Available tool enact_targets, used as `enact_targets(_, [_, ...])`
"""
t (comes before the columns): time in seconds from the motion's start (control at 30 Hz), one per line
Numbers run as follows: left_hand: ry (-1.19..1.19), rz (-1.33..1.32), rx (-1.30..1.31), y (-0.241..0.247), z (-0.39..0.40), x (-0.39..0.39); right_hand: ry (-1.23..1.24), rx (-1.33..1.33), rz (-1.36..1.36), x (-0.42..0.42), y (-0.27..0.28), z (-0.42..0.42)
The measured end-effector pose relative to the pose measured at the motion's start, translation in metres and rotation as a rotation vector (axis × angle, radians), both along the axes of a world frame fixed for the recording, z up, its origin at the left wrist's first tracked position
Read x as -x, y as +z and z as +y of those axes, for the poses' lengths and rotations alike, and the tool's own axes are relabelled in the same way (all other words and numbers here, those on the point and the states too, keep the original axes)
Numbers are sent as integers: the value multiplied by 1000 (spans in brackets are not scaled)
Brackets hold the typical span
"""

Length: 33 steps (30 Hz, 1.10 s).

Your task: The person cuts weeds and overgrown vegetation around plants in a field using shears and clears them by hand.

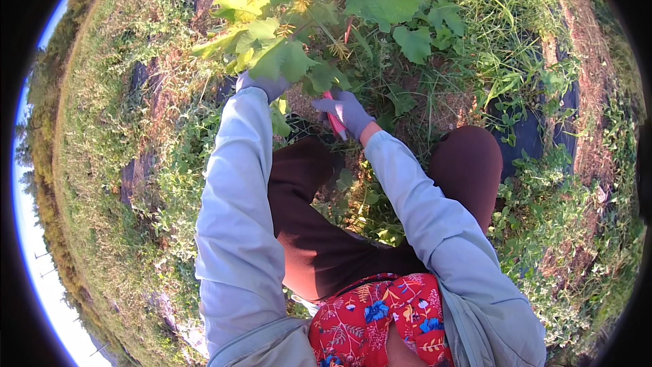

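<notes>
My right hand [346,112], in a grey-lavender glove, is closed around the pink handle [335,125] of a slim tool. The tool's working end is hidden among the foliage, so I cannot tell its kind. My left hand [262,84] wears a matching glove and reaches under a broad lobed leaf [285,61]. That leaf covers its fingers, and whether they grip a stem does not show. Above both hands spreads a clump of large green leaves [384,2], yellowing on the left [244,2]. Spiky, sedge-like seed heads [338,50] poke through it.
My bent knees in brown trousers [466,168] frame the ground beneath the hands. Black plastic mulch sheeting [524,135] shows through weeds at the right. Long grass [509,61] grows beside the leafy clump, and low weeds [178,183] cover the left.
</notes>
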<state>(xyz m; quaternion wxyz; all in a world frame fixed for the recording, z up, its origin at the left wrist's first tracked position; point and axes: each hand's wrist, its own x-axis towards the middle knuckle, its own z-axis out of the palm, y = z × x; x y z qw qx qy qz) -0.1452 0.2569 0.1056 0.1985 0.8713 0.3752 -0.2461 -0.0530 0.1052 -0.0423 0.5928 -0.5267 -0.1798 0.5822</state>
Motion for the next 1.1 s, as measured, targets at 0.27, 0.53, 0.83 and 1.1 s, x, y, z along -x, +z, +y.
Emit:
enact_targets(0.27, [146, 164, -68, -10, 2, -5, -57, -103, -108, 2, -2, 3])
enact_targets(0.53, [95, -102, -404, -39, 24, 14, -34, 57, -200, 2, -54, -19])
enact_targets(0.83, [-200, -447, -230, -134, 85, 33, -42, 50, -152, -9, -49, 6])
enact_targets(1.1, [-149, -338, -9, -153, 70, 3, -112, -14, -84, -16, -47, 0])
